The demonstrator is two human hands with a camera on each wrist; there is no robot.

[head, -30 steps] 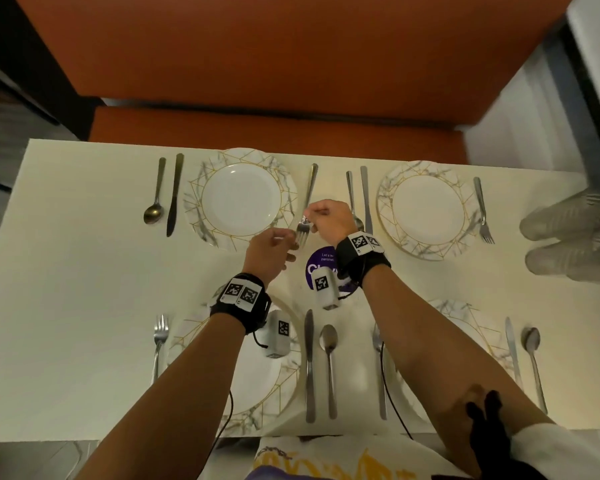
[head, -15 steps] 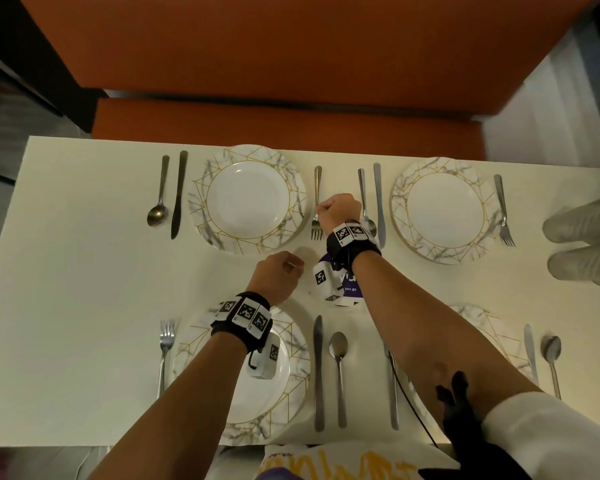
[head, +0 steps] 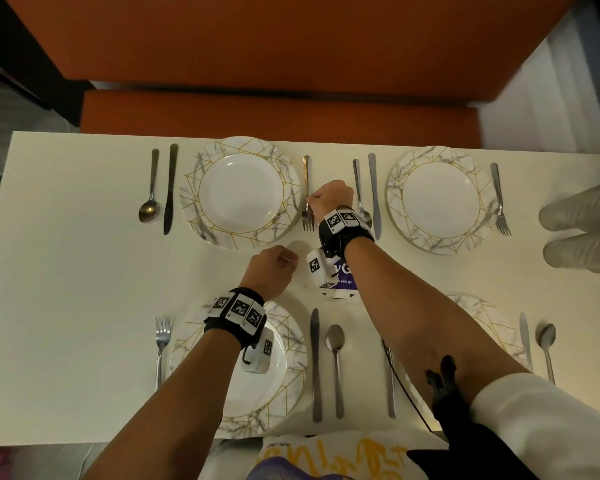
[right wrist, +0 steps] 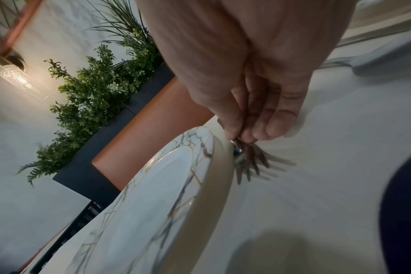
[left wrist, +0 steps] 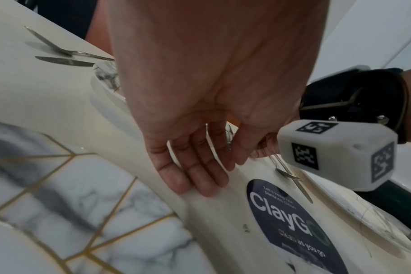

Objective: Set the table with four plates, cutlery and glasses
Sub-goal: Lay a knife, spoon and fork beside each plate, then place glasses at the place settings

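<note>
Four marbled plates with gold lines lie on the cream table [head: 66,306]: far left [head: 239,192], far right [head: 437,199], near left [head: 291,344], near right [head: 485,313] partly under my right arm. My right hand [head: 314,202] pinches the neck of a fork [head: 306,174] that lies straight, just right of the far left plate. In the right wrist view my right hand [right wrist: 242,137] pinches the fork [right wrist: 244,161], tines on the table. My left hand [head: 288,259] hovers nearer me, fingers relaxed and empty [left wrist: 200,176]. Clear stacked cups [head: 582,230] lie at the right edge.
Each plate has a knife, spoon and fork beside it, such as the far spoon [head: 359,188] and knife [head: 374,192] right of my right hand. A purple round sticker [head: 343,278] marks the table's middle. An orange bench [head: 278,112] runs along the far side.
The fork, held tilted by both hands a second ago, now lies straight beside the far left plate. My left hand has let go and drawn back toward me.
</note>
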